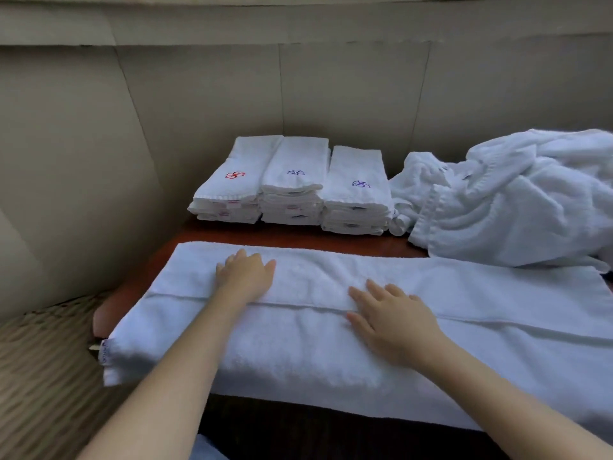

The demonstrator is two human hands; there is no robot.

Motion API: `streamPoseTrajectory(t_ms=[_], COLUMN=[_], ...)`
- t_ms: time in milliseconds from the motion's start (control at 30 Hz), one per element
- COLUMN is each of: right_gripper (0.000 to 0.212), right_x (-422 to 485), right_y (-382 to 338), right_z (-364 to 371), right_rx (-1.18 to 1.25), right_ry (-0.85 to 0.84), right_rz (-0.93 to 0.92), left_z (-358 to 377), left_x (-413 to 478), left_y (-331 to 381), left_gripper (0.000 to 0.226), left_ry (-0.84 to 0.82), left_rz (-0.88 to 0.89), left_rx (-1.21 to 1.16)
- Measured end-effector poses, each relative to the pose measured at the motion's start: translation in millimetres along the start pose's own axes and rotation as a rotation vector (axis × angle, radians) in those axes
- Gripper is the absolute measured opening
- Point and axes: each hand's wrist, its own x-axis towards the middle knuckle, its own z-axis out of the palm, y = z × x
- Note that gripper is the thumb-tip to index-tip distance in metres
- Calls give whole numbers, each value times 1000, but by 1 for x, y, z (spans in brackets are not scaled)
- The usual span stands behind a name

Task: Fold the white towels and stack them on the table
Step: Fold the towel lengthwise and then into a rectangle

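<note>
Your left hand (243,277) and right hand (391,315) lie flat, ungripping, mid-frame on the long towel (481,300); smooth outward before folding.

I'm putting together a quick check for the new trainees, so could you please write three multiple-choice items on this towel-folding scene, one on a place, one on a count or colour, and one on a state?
1. Where does the unfolded heap of towels lie?
A. right of the folded stacks
B. left of the folded stacks
C. on the floor

2. How many folded stacks stand at the back of the table?
A. one
B. three
C. five

3. How are the left hand and right hand placed?
A. gripping a corner in the air
B. flat, palms down on the long towel
C. off the towel

Answers:
1 A, the heap sits at the table's right, beside the stacks.
2 B, three stacks stand side by side, one with a red mark on top and two with purple.
3 B, both hands lie open on the spread towel.
</note>
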Motion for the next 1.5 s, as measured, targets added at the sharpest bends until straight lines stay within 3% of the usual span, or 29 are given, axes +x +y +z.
streamPoseTrajectory(t_ms=[133,300,400,567,767,967,1100,1200,1500], right_gripper=[53,52,60,61,58,46,48,55,57], right_x=[-22,-56,-67,-89,-95,-71,-38,-14,18], right_y=[51,160,202,216,233,210,161,126,132], right_z=[-14,-21,-17,6,10,2,-2,8,14], right_rx=[-24,-29,46,111,124,-10,24,116,116], right_ry=[-21,-147,-212,-104,-47,-58,109,40,-96], right_rz=[167,566,533,411,522,761,479,330,366], left_z=[22,46,55,58,55,40,29,23,19], left_x=[-11,-30,-38,-36,-40,-30,-24,-17,27], left_y=[76,152,177,184,168,116,59,19,10], left_gripper=[58,64,63,67,70,65,73,82,86], left_ry=[-81,-118,-91,-116,-105,-115,-122,-93,-94], left_rz=[215,448,562,570,620,358,-53,-253,-153], left_rx=[-31,-24,-19,42,63,60,30,-43,-29])
